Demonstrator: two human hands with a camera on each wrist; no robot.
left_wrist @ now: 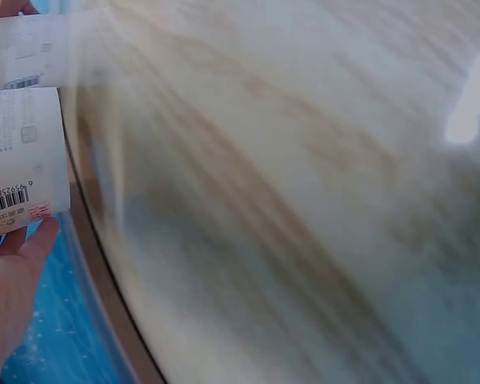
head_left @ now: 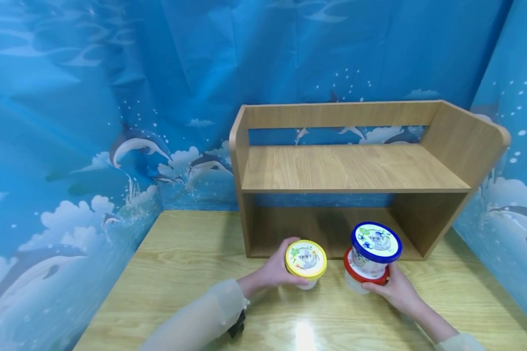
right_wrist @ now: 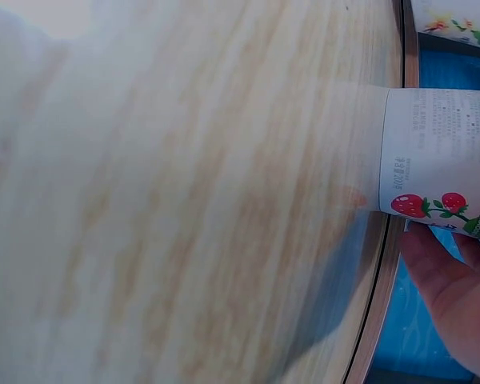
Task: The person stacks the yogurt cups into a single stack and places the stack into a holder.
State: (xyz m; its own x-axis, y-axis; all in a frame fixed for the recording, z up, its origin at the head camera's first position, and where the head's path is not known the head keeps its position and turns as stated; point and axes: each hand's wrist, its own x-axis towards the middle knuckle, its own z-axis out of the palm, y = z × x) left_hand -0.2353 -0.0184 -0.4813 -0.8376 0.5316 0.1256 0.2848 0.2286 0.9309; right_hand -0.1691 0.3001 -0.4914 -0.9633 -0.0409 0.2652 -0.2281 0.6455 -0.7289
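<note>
My left hand [head_left: 278,269] grips a yellow-lidded tub [head_left: 306,260] from its left side, in front of the shelf. To the right, a blue-lidded tub [head_left: 376,242] is stacked on a red-lidded tub [head_left: 355,284]. My right hand [head_left: 398,291] holds the lower, red-lidded tub, with the thumb in front. In the right wrist view, strawberries are printed on that tub's white side [right_wrist: 444,160]. The left wrist view has the yellow-lidded tub's barcode side [left_wrist: 24,160] with my fingers on it. Neither wrist view includes the lid of the tub its hand holds.
Behind the tubs stands a two-level wooden shelf [head_left: 351,168] with raised side panels. It rests on a wood-grain table [head_left: 193,243]. Blue dolphin-print sheets [head_left: 193,73] line the back and sides. Something small and black [head_left: 237,325] shows under the left sleeve.
</note>
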